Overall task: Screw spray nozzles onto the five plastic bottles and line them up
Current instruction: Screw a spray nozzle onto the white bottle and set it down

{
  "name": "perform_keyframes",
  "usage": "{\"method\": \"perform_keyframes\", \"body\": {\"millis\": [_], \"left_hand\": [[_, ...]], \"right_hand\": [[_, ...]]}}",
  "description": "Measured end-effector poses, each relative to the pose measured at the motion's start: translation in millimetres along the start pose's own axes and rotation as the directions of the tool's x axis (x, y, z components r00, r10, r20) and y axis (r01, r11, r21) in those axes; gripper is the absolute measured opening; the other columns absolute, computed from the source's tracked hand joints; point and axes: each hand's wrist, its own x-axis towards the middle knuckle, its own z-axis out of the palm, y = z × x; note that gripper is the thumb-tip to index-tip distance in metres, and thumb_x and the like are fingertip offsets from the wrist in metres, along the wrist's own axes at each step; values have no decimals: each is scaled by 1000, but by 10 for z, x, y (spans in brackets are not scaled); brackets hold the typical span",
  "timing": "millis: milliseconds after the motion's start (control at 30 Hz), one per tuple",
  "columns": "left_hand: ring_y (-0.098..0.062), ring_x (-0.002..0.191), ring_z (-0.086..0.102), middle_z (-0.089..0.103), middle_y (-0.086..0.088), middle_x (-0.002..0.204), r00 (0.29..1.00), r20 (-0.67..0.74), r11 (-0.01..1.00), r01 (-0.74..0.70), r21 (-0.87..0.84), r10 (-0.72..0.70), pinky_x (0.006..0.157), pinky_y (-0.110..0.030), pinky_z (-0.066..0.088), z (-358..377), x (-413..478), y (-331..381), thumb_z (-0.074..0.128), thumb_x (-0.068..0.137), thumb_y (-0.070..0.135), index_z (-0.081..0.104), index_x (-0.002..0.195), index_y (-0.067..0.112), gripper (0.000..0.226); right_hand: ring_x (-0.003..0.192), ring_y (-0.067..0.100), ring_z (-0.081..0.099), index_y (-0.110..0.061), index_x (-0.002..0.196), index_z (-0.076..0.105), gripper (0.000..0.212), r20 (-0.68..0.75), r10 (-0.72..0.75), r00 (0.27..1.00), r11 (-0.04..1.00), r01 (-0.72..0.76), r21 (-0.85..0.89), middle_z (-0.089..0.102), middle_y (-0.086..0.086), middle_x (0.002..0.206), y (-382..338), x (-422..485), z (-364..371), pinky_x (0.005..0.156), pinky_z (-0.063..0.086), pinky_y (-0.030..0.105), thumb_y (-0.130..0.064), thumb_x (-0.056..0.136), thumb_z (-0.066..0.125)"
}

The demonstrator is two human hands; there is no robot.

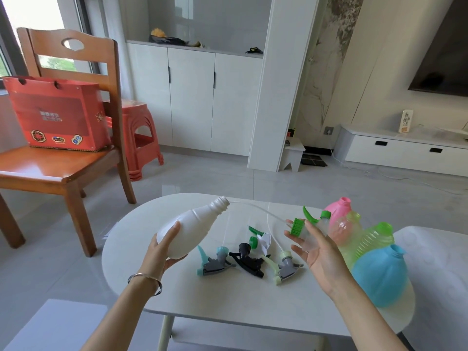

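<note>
One bottle in left grip — nozzle in right grip

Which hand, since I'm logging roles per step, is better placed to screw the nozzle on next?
Right. The right hand holds the green nozzle, its tube reaching the mouth of the white bottle; the left hand grips that bottle's body, so it likely just steadies.

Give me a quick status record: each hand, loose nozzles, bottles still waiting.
left hand: grips white bottle, tilted, neck bare
right hand: holds green spray nozzle, tube reaching that bottle's mouth
loose on table: teal nozzle, black nozzle, green-white nozzle, pale green nozzle
waiting, right side: pink bottle, clear bottle, green bottle, blue bottle, all without nozzles
</note>
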Motion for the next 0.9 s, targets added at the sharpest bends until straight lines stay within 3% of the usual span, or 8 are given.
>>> {"method": "perform_keyframes", "body": {"millis": [167, 300, 433, 633, 733, 833, 900], "left_hand": [[-26, 108, 56, 51, -5, 119, 1000, 27, 999, 10, 42, -11, 68, -34, 57, -10, -1, -6, 70, 58, 57, 48, 112, 33, 64], [-26, 105, 56, 49, -8, 120, 996, 69, 996, 48, 71, -53, 73, -37, 56, -1, -21, -18, 71, 56, 55, 40, 124, 26, 81], [-23, 105, 59, 57, -3, 116, 977, 202, 982, 31, 189, -70, 76, -34, 55, 119, -137, -32, 72, 44, 64, 52, 111, 30, 77], [-15, 97, 68, 71, 4, 105, 962, 261, 989, 38, 146, -75, 74, -32, 58, 279, -234, -19, 76, 45, 66, 65, 105, 31, 70], [-14, 91, 70, 73, 4, 101, 959, 272, 987, 41, 153, -82, 71, -32, 58, 285, -242, 7, 75, 45, 68, 67, 102, 30, 69], [-18, 93, 69, 67, -2, 109, 954, 281, 979, 51, 200, -107, 67, -34, 59, 283, -286, 45, 67, 50, 70, 61, 107, 34, 68], [-21, 92, 69, 62, -3, 115, 935, 326, 967, 55, 250, -138, 67, -37, 59, 285, -327, 63, 66, 49, 74, 53, 118, 38, 79]], "right_hand": [[86, 21, 71, -13, 105, 67, 38, 58, 64, 996, 996, -60, -63, 73, 9, 109, 7, 5, -22, 54, 50, 27, -34, 73, 68], [82, 20, 71, -13, 101, 69, 37, 67, 48, 997, 987, -37, -154, 74, 10, 106, 35, 3, -54, 60, 55, 26, -31, 68, 73], [86, 23, 70, -15, 88, 76, 37, 115, 22, 993, 951, 14, -309, 76, 11, 92, 163, -37, 30, 70, 55, 24, -30, 55, 83], [88, 10, 71, -29, 92, 74, 38, 179, -50, 983, 885, 127, -447, 77, -4, 91, 189, -64, 149, 70, 51, 15, -36, 56, 84], [91, 10, 70, -31, 96, 72, 41, 218, -20, 976, 870, 124, -478, 77, -5, 96, 162, -79, 156, 68, 53, 20, -39, 58, 85], [94, 13, 70, -30, 101, 71, 46, 244, 21, 970, 845, 113, -523, 76, -5, 100, 154, -81, 143, 69, 50, 30, -42, 59, 85], [93, 14, 71, -26, 99, 73, 43, 243, 12, 970, 854, 117, -508, 76, -3, 99, 148, -68, 108, 73, 53, 25, -39, 60, 85]]}}
